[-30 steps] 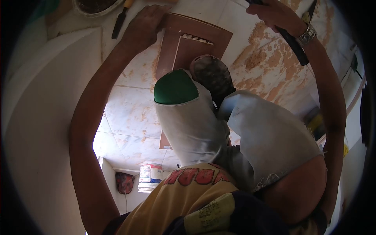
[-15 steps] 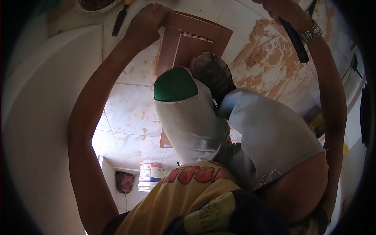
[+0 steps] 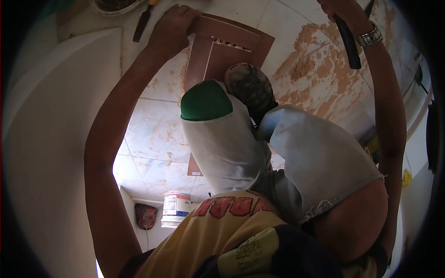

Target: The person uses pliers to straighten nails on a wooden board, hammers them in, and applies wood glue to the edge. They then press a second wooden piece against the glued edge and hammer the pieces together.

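Note:
My left hand (image 3: 172,28) is closed over the upper left corner of a brown tile (image 3: 197,58). Pale cut lines run across this tile, with a jagged, chipped slot along the upper one. In my right hand (image 3: 344,13), raised at the upper right, is a hammer-like tool with a black handle (image 3: 350,48). The handle hangs below the fist; the tool's head is not visible. My shoe (image 3: 250,88) is over the tile's lower part, and my green-patched knee (image 3: 206,102) hides more of it.
A dark-bladed tool (image 3: 142,25) lies left of my left hand, near a round bucket (image 3: 116,6). Brown dust covers the pale floor (image 3: 320,60). A white curved surface (image 3: 60,120) stands at left. A paint bucket (image 3: 176,208) and a red-black object (image 3: 146,216) are behind me.
My right hand and the tool have shifted slightly up and to the right. My left hand stays on the tile's corner, and the tile keeps its place.

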### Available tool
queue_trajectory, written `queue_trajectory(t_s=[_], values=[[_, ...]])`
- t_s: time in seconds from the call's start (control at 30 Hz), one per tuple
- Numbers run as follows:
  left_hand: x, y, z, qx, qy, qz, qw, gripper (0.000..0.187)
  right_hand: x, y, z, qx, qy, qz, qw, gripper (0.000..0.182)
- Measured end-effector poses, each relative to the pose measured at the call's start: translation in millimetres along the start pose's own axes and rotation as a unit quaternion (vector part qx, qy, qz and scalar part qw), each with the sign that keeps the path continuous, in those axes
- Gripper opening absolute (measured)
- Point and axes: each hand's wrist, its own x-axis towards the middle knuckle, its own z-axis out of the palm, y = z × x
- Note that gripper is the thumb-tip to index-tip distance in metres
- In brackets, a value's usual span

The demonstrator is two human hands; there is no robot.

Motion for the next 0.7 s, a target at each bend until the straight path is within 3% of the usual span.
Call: queue_trajectory(t_s=[0.07, 0.1, 0.13, 0.17, 0.2, 0.23, 0.33, 0.4, 0.47, 0.53, 0.57, 0.6, 0.67, 0.7], values=[[-1, 3, -1, -0.015, -0.007, -0.03, 0.999, 0.056, 7, 12, -8, 0.098, 0.101, -0.084, 0.987, 0.022], [1, 4, -1, -0.012, -0.013, -0.038, 0.999, 0.056, 18, 40, 7, 0.005, 0.05, -0.184, 0.982, 0.021], [0, 6, -2, -0.01, -0.02, -0.047, 0.999, 0.056, 16, 69, 18, -0.034, 0.028, -0.125, 0.991, 0.021], [0, 4, -2, 0.004, -0.013, -0.036, 0.999, 0.056, -2, 57, 47, -0.076, 0.002, -0.068, 0.995, 0.022], [-3, 2, 1, 0.015, -0.009, -0.022, 1.0, 0.055, -22, 39, 75, -0.22, -0.122, 0.03, 0.967, 0.023], [-3, 2, 2, 0.027, -0.005, -0.009, 1.0, 0.055, -32, 39, 89, -0.23, -0.167, 0.074, 0.956, 0.026], [-2, -2, 3, 0.011, -0.015, -0.017, 1.0, 0.056, -7, 33, 42, -0.217, -0.196, 0.029, 0.956, 0.028], [-1, -4, 2, 0.008, -0.021, -0.011, 1.0, 0.065, 1, 46, 2, -0.035, -0.093, -0.064, 0.993, 0.017], [-4, -2, 4, 0.008, -0.017, -0.011, 1.0, 0.065, 1, 19, -14, 0.036, 0.048, -0.055, 0.997, 0.016], [-3, 0, 3, 0.017, -0.001, -0.007, 1.0, 0.057, 14, 38, -4, 0.021, 0.096, -0.087, 0.991, 0.016], [-1, -1, 0, 0.016, 0.0, -0.01, 1.0, 0.056, 15, 57, 21, -0.052, 0.074, -0.094, 0.991, 0.016], [1, 0, -1, 0.013, -0.002, -0.011, 1.0, 0.056, 4, 54, 51, -0.13, 0.03, -0.044, 0.99, 0.016], [1, 6, -3, 0.003, -0.016, -0.02, 1.0, 0.055, -30, 36, 94, -0.218, -0.192, 0.078, 0.954, 0.021], [3, 8, -6, 0.002, -0.024, -0.028, 0.999, 0.055, -15, 37, 78, -0.227, -0.209, 0.056, 0.95, 0.026]])
